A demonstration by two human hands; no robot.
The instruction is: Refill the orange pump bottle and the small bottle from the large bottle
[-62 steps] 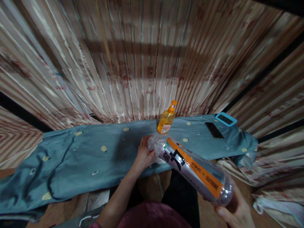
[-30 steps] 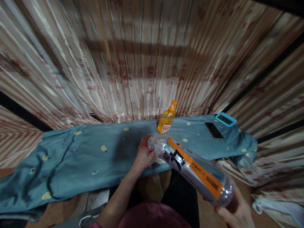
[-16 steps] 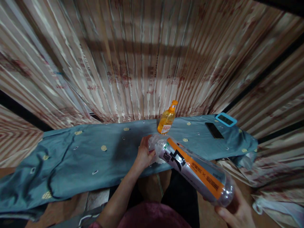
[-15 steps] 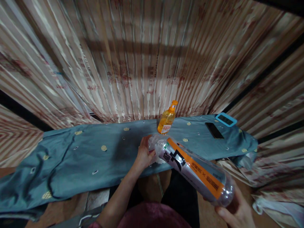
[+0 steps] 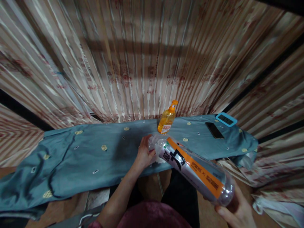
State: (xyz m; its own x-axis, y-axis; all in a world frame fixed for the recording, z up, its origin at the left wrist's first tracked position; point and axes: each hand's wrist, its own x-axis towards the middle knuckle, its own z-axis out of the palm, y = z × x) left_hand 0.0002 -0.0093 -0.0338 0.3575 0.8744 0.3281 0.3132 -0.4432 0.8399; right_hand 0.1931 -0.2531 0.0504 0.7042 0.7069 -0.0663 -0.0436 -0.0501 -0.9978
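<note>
A large clear plastic bottle [image 5: 193, 171] with an orange and silver label lies tilted across the front, its neck pointing up and left. My right hand [image 5: 236, 209] is closed around its base end. At the neck end, my left hand [image 5: 144, 153] has its fingers wrapped round a clear, ridged plastic container [image 5: 154, 141]. The bottle's mouth meets or overlaps this container; whether they touch, I cannot tell. Something whitish [image 5: 158, 159] shows beneath the neck, too unclear to name. Just behind stands an orange pump bottle [image 5: 166, 122], partly filled with orange liquid.
A narrow table under a blue-green patterned cloth [image 5: 78, 161] runs across the view. At its right end lie a dark phone [image 5: 214, 130] and a blue-framed digital clock [image 5: 226, 119]. Pleated curtains [image 5: 147, 63] hang close behind and at both sides.
</note>
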